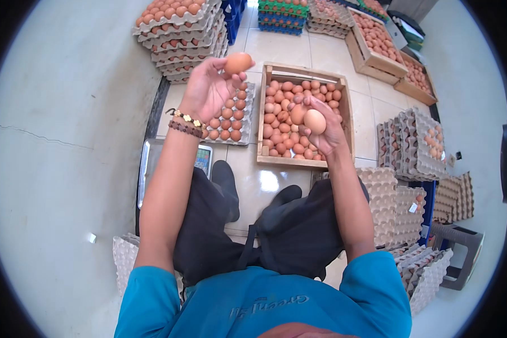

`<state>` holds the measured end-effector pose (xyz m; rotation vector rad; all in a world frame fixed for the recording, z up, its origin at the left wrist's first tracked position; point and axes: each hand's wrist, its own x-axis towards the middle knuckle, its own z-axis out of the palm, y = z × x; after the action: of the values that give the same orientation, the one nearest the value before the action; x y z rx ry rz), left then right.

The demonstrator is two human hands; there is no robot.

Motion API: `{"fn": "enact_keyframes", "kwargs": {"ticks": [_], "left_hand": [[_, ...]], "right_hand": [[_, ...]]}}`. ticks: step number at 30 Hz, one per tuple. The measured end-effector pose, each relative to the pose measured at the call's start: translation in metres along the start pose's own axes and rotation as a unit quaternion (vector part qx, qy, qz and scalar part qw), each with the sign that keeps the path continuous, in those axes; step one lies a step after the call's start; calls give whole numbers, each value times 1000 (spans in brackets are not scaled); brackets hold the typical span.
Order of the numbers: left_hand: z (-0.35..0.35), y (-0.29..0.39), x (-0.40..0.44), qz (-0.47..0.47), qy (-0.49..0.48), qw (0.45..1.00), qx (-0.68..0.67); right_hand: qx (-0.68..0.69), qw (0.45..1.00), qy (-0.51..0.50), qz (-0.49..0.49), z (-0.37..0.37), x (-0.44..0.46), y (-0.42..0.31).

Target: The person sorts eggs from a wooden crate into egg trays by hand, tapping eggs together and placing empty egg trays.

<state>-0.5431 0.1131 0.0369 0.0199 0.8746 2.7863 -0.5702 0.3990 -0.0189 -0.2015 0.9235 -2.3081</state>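
My left hand holds a brown egg between thumb and fingers, raised above a grey egg tray that carries rows of brown eggs. Over a wooden crate full of loose eggs is my right hand, closed around a pale brown egg. A darker egg shows beside it at the fingers and also appears to be held. The hand covers part of the crate's contents.
Tall stacks of filled egg trays stand at the upper left. A scale sits by my left leg. More egg crates are at the upper right. Stacked grey trays and a grey stool are on the right.
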Motion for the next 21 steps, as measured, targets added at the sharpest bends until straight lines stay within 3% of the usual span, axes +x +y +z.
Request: {"fn": "enact_keyframes", "kwargs": {"ticks": [5,13,16,21], "left_hand": [[-15,34,-10,71,44,994,67],[-73,59,-22,87,179,973,113],[-113,55,-5,19,249,951,181],[-204,49,29,-41,284,879,382]], "right_hand": [[37,998,39,28,-5,2,5],[-6,1000,17,9,-9,1,3],[-40,999,35,10,-7,0,0],[6,999,51,19,1,-5,0]]}}
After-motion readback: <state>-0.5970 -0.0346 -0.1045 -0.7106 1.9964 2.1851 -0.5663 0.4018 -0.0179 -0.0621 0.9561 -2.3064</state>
